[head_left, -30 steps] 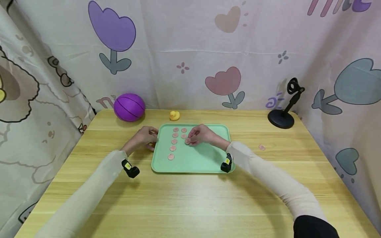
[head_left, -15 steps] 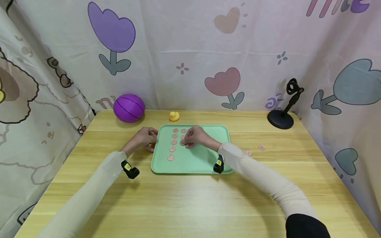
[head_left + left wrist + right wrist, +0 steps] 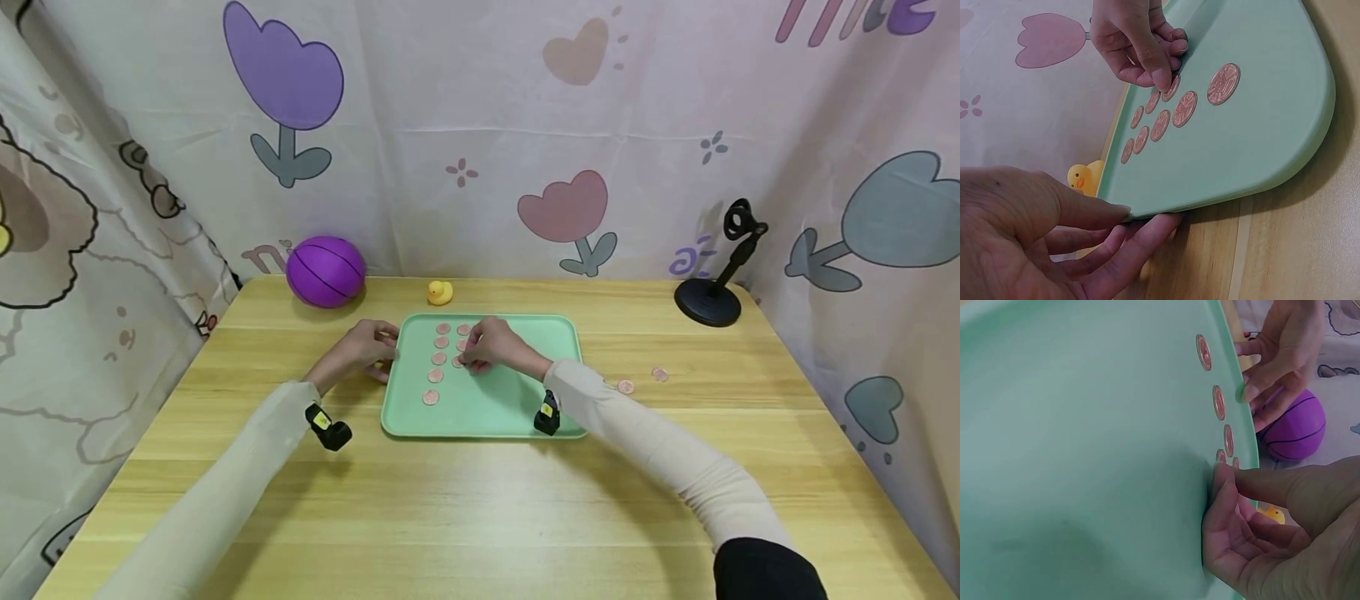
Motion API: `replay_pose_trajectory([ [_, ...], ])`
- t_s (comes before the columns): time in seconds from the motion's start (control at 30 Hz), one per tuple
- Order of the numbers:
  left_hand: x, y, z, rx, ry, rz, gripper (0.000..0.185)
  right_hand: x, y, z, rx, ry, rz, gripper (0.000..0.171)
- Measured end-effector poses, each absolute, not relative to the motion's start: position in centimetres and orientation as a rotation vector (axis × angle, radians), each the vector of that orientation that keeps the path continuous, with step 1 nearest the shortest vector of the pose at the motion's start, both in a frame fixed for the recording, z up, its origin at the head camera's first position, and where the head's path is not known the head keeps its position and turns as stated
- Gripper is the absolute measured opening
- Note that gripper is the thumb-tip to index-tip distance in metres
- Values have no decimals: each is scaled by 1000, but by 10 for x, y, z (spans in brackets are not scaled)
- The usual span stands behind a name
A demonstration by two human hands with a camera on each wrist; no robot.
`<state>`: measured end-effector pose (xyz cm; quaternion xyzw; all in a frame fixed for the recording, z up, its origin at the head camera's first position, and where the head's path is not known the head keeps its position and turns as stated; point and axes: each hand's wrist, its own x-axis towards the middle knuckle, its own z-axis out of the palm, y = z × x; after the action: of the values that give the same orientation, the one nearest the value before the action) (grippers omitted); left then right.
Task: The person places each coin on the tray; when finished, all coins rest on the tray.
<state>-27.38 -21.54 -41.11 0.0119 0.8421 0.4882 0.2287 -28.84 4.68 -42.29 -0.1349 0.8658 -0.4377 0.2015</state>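
Right grip (image 3: pixel 483 346) is bunched over the second column of coins on the green tray (image 3: pixel 517 400), fingertips (image 3: pixel 1161 78) pressed down onto a coin (image 3: pixel 1170 87) at the near end of that short column. From the left wrist view I see the index tip and thumb closed around that coin's edge, so I read it as a pinch on the coin, with the coin lying flat or nearly flat on the tray floor.

Left grip (image 3: pixel 365 347) sits at the tray's left rim, thumb on top and straight fingers (image 3: pixel 1141 234) slid under the edge, steadying it without curling round anything.

What matters for placement is the line of the columns. The left column of coins (image 3: pixel 437 359) runs from far to near along the tray, five of them, and the second column stands just to its right, reaching only part of the way toward me. The pinched coin lies directly under my right grip, with bare tray floor on the near side of it. Two loose coins (image 3: pixel 626 387) lie on the tabletop (image 3: pixel 480 500) to the right of the tray, nearer my right arm than my left.
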Motion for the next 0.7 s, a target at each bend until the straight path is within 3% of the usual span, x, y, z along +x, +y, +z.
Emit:
replay_pose_trajectory([
  [0.37, -274, -214, -412, 24, 2327, 1337, 53, -291, 58, -416, -487, 2442, -1177, 14],
  [0.7, -275, -212, -411, 23, 2334, 1307, 55, -292, 110, -403, -566, 2485, -1264, 11],
])
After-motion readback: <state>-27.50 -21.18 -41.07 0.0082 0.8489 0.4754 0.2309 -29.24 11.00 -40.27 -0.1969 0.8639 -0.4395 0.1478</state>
